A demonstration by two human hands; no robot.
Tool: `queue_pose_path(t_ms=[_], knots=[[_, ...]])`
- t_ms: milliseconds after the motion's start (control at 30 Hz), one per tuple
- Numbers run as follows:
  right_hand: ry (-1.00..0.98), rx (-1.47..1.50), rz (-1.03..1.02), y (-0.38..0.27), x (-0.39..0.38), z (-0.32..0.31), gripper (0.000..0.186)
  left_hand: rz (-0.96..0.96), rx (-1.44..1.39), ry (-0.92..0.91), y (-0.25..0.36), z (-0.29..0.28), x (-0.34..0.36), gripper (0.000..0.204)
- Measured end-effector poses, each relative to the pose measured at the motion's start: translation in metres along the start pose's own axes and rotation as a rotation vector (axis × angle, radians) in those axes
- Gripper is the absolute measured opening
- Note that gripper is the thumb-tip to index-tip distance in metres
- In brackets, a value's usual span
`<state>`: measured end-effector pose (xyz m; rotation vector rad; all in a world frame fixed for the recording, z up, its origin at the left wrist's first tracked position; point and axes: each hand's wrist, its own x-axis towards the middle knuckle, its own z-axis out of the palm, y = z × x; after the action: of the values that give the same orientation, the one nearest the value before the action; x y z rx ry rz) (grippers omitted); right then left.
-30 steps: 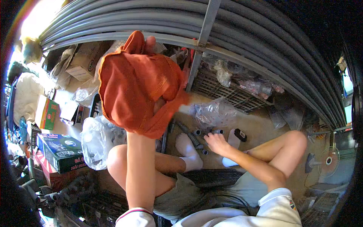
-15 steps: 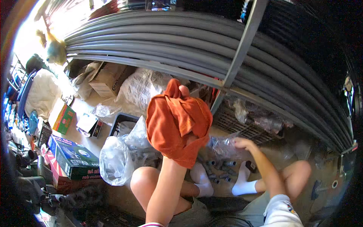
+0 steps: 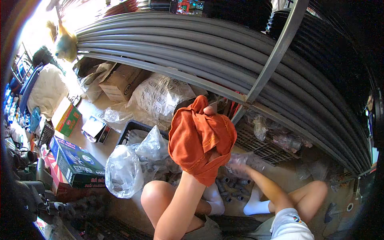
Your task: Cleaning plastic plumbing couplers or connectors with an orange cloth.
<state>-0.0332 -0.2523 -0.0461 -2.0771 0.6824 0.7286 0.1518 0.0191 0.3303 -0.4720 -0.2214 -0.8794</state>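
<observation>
An orange cloth (image 3: 198,140) is bunched over my left hand (image 3: 208,111), whose fingertip shows at its top; my fingers grip it, the rest of the hand mostly hidden. My right hand (image 3: 239,169), smeared by motion, is at a clear plastic bag (image 3: 254,162) in front of me, and whether it grips the bag I cannot make out. Below, between my white-socked feet, several grey pipe fittings (image 3: 234,189) lie on the floor (image 3: 282,172).
A metal rack (image 3: 272,52) with long grey pipes (image 3: 168,36) crosses ahead, over a sack (image 3: 158,94), a carton (image 3: 118,82) and a black crate (image 3: 260,148). At left are a loose clear bag (image 3: 124,170), a dark tray (image 3: 130,132) and printed boxes (image 3: 78,164).
My view has tilted up and shows more of the rack. My right hand has reached forward from over the fittings to the clear bag. My left hand still holds the cloth.
</observation>
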Motion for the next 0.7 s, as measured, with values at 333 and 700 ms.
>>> queue_pose_path(t_ms=[333, 700], knots=[[0.435, -0.006, -0.040, -0.038, -0.196, -0.154, 0.065, 0.246, 1.632, 0.097, -0.033, -0.028, 0.002, 0.031], [0.849, 0.005, -0.771, -0.280, -0.368, -0.198, 0.029, 0.231, 1.694, 0.262, -0.070, -0.023, -0.007, 0.035]])
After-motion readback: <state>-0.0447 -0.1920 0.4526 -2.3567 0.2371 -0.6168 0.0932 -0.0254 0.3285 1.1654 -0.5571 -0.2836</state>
